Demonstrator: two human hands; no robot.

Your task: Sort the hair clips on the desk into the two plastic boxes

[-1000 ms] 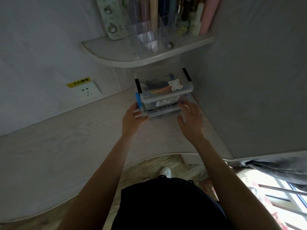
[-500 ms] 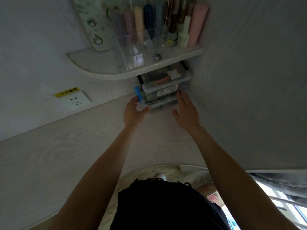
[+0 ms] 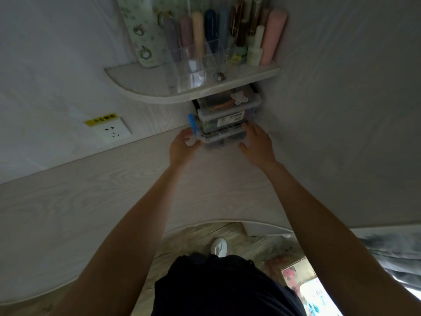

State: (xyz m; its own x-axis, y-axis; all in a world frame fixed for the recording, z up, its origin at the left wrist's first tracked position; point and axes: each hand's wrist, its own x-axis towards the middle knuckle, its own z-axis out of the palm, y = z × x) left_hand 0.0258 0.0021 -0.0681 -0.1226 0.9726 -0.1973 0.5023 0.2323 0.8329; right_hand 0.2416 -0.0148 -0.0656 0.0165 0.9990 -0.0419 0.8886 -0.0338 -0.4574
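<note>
Two clear plastic boxes are stacked in the desk's back right corner, partly under a curved shelf. The upper box [image 3: 230,110] has a white label, a bear sticker on its lid and black latches. The lower box [image 3: 218,137] has a blue latch on its left end. Dark and orange items show through the walls; I cannot make out single clips. My left hand [image 3: 182,148] grips the lower box's left front corner. My right hand [image 3: 257,144] presses the stack's right front side, fingers spread. No loose hair clips lie on the desk [image 3: 114,201].
The curved shelf [image 3: 182,92] overhangs the boxes and carries a clear organiser with several tubes and bottles. A wall socket [image 3: 112,132] with a yellow label sits to the left. A grey side wall [image 3: 341,110] closes the right. The desk's curved front edge is near my body.
The stacked boxes have slid back into the corner under the shelf, with both hands following them forward. My view has tilted up toward the shelf.
</note>
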